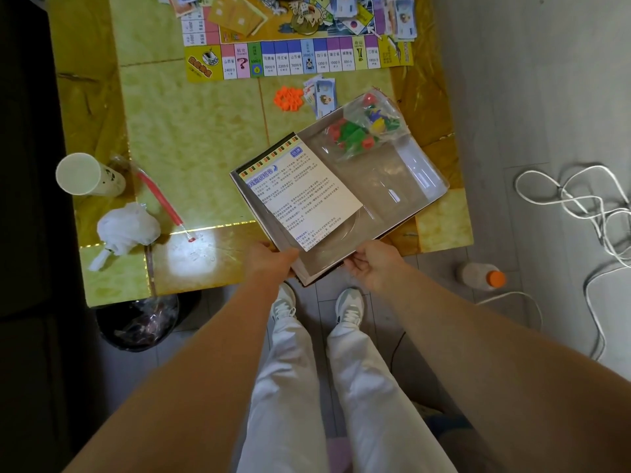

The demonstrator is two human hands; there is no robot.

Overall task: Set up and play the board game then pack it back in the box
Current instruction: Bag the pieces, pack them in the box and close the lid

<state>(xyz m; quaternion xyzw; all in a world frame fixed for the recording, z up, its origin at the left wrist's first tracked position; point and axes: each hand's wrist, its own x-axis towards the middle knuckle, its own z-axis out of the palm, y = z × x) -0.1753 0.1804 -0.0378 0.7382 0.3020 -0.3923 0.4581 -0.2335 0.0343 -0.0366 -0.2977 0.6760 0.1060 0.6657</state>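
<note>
The left hand (269, 264) and right hand (372, 268) each grip the near end of the open box (256, 199), which overhangs the worktop's near edge. It's probably light, bendy card, so hold it level or the loose bag (362, 128) slides

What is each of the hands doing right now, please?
Left hand: holds the box at its near corner.
Right hand: holds the same box at its near edge.

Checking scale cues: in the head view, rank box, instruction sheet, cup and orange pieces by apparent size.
1. box
2. instruction sheet
3. cup
4. orange pieces
Gaps are clear; the pieces lie farther away.
</note>
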